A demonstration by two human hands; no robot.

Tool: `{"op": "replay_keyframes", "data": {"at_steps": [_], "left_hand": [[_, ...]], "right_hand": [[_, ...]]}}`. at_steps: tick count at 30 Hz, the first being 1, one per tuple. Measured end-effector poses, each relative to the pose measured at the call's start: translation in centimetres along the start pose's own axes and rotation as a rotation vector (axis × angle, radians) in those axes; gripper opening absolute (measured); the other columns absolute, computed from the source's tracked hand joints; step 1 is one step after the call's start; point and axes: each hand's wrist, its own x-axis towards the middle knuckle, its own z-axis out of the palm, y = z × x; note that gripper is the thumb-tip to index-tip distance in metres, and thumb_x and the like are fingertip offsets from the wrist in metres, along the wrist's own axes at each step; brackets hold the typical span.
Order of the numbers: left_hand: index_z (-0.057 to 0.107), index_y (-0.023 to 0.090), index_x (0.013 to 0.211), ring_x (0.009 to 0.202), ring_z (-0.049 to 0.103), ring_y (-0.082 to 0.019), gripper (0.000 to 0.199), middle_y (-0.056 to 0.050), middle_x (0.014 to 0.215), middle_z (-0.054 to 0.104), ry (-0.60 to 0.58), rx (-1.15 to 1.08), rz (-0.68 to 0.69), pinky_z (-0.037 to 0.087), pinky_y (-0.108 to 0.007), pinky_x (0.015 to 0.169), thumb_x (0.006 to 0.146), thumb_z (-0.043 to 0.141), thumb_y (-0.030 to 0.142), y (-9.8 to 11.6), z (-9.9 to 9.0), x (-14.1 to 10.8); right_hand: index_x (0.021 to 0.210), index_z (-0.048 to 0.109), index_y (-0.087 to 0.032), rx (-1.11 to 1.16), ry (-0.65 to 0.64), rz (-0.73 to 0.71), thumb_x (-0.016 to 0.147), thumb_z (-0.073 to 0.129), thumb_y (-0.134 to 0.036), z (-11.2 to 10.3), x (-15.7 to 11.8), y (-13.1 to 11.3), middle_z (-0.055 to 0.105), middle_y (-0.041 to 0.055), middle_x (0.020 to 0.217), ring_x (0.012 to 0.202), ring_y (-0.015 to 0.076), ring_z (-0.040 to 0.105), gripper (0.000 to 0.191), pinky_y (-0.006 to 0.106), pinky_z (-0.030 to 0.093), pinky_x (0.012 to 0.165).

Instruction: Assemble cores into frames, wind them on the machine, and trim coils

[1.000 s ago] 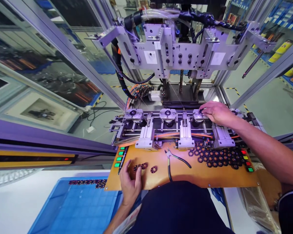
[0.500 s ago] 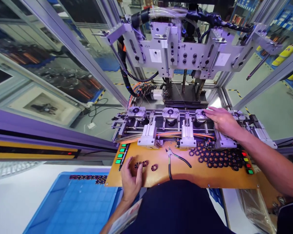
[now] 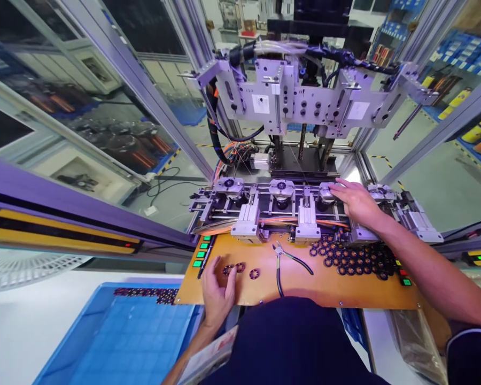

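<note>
My left hand (image 3: 218,291) rests on the orange-brown panel (image 3: 304,291) at its left side, thumb and fingers apart. Just beyond its fingertips lie two small dark toothed rings (image 3: 240,267), and a third toothed ring (image 3: 254,274) sits a little to the right. My right hand (image 3: 356,203) reaches over the third clamping fixture (image 3: 326,191) from the left, fingers stretched toward its top. The fingertips seem to touch the fixture; whether a ring is beneath them is hidden. Black-handled cutting pliers (image 3: 279,262) lie mid-panel. A cluster of dark rings (image 3: 350,260) covers the panel's right side.
Other fixtures (image 3: 281,188) stand along the row. A machine head (image 3: 304,99) with rods and cables hangs above. Green buttons (image 3: 200,255) and a pen (image 3: 207,258) are at the panel's left edge. A blue tray (image 3: 132,337) holding rows of rings is lower left.
The camera view has tilted up slightly, shifting the scene. My right hand stays over the same fixture, and my left hand stays by the loose rings.
</note>
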Motion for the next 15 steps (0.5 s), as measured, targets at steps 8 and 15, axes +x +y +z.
{"op": "replay_keyframes", "data": {"at_steps": [8,15], "left_hand": [[0.048,0.015,0.133,0.122,0.055,-0.031,0.055,-0.017,0.128,0.058,0.044,-0.001,-0.042,0.043,-0.051,0.106,0.087,0.061,0.042,-0.1,-1.3,-0.8],[0.047,0.016,0.135,0.123,0.055,-0.031,0.057,-0.017,0.129,0.058,0.061,-0.019,-0.078,0.046,-0.050,0.103,0.086,0.062,0.041,0.4,-1.9,-1.5]], "right_hand": [[0.119,0.069,-0.016,0.003,0.031,0.025,0.071,0.047,0.005,-0.3,-0.4,0.4,0.065,0.0076,0.130,0.133,0.0279,0.050,0.057,0.048,0.047,0.104],[0.120,0.068,-0.014,-0.022,0.049,0.044,0.073,0.046,0.003,-0.5,-0.1,0.2,0.064,0.0094,0.131,0.136,0.0286,0.047,0.054,0.049,0.045,0.106]]}}
